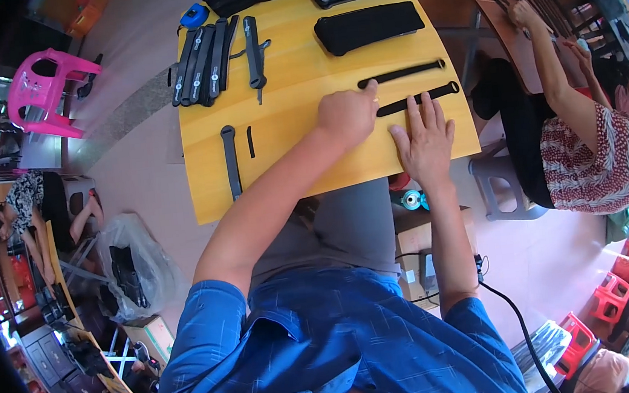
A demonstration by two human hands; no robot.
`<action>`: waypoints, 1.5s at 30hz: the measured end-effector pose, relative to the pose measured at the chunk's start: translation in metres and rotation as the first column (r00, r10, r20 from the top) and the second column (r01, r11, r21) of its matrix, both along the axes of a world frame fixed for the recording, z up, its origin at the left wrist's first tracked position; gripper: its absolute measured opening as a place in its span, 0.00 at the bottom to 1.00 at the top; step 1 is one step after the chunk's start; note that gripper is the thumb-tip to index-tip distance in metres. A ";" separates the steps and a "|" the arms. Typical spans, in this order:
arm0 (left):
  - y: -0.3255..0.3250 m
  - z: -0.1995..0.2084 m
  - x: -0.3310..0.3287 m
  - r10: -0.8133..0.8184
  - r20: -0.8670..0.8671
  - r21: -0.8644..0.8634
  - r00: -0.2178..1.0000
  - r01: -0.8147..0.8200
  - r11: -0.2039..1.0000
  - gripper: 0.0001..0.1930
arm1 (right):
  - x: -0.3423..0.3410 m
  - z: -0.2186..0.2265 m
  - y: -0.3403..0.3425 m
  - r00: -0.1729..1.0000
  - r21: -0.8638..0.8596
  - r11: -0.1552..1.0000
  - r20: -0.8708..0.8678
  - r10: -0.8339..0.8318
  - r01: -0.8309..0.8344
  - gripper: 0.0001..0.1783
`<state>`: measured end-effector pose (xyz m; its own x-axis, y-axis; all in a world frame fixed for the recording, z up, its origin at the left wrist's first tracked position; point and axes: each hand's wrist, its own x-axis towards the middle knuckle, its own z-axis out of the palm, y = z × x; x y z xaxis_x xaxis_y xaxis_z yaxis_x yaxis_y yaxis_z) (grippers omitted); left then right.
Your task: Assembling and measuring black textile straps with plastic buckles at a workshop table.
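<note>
Black straps (405, 72) near desk's (287, 108) right edge, touched by finger-pointing left hand (346, 119), hold unclear, and open-fingered, ungripping right hand (429, 142).

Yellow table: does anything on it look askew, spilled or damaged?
Mildly, one grey strap: thin pieces poke out beside it, while the grey bundle to its left lies more orderly. The upper black strap looks nearly straight. I see no spill or damage.

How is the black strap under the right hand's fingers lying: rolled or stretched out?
Stretched out: the black strap runs nearly straight under the right hand.
</note>
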<state>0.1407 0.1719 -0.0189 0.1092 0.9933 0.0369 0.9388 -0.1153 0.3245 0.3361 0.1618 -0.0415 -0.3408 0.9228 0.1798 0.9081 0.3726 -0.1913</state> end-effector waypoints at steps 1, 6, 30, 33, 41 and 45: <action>0.008 -0.001 -0.007 0.018 0.008 0.012 1.000 -0.018 1.000 0.21 | -0.002 -0.001 0.003 1.000 0.001 1.000 0.008 -0.026 0.026 0.39; 0.034 0.001 -0.033 0.023 -0.027 0.056 0.999 -0.021 0.998 0.24 | -0.026 0.001 0.023 0.997 0.005 0.997 0.018 -0.078 0.078 0.39; -0.329 0.000 -0.036 0.214 0.775 -0.070 0.595 -0.255 0.964 0.08 | -0.159 0.044 -0.048 0.618 0.189 0.622 -0.089 0.781 -0.759 0.28; -0.346 0.029 -0.050 0.283 0.786 -0.137 0.550 -0.291 0.947 0.10 | -0.183 0.063 -0.042 0.540 0.216 0.545 -0.086 0.837 -0.810 0.30; -0.397 -0.020 -0.059 0.420 0.709 -0.144 0.567 -0.466 0.873 0.12 | -0.212 0.042 -0.059 0.218 0.191 0.239 -0.123 0.968 -0.952 0.29; -0.407 -0.017 -0.043 0.338 0.749 0.062 0.570 -0.568 0.821 0.11 | -0.198 0.051 -0.077 0.146 -0.014 0.146 -0.043 0.988 -0.989 0.23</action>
<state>0.0978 -0.2346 -0.0361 -0.5234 0.8355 0.1675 0.4077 0.0729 0.9102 0.1383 0.0851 0.0096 -0.9640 -0.1942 0.1816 -0.2343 0.9433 -0.2353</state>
